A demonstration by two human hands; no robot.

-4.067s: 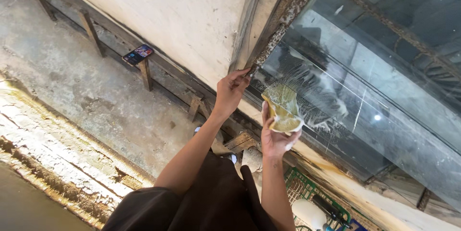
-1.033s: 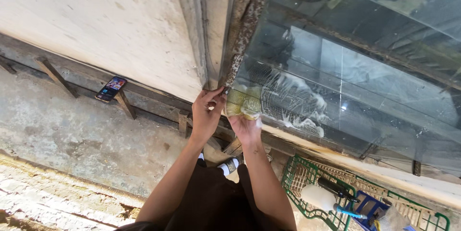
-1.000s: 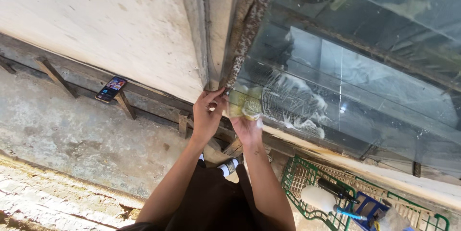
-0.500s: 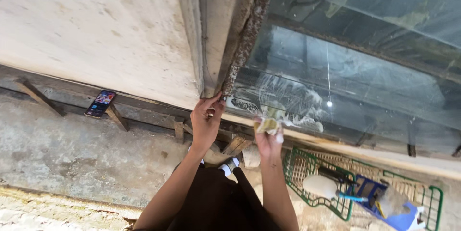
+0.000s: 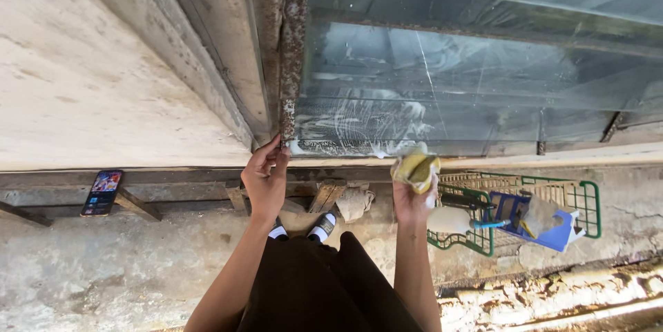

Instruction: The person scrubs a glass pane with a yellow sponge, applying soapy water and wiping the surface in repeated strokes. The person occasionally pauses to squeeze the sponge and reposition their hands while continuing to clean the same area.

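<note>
Head view, looking steeply down along a wall and window. The right hand [image 5: 413, 197], at centre right of the frame, has its fingers closed around a yellow sponge [image 5: 416, 168], held at the lower edge of the glass pane [image 5: 469, 83] where white soap streaks [image 5: 352, 121] cover the bottom band of the glass. The left hand [image 5: 266, 177], at centre, has its fingers curled against the base of the rusted window frame [image 5: 293, 56], apparently bracing there; it holds nothing loose. Upper left of the frame: a pale plastered wall [image 5: 90, 76]. Below it runs a wooden ledge [image 5: 173, 179] on which a smartphone [image 5: 102, 192] lies, well apart from both hands. At right, on the concrete floor [image 5: 103, 270], stands a green wire basket [image 5: 552, 197] holding a blue item and a spray bottle [image 5: 456, 220]. The person's shoes [image 5: 324, 225] show between the arms, near a crumpled cloth [image 5: 356, 202].

To do the scrubbing well, in judgement: keep the sponge flat against the glass, work in overlapping passes from the frame corner outward, and keep the bracing hand clear of the flaking rust. The soap looks densest near the lower left corner of the pane; the upper glass appears less lathered.
</note>
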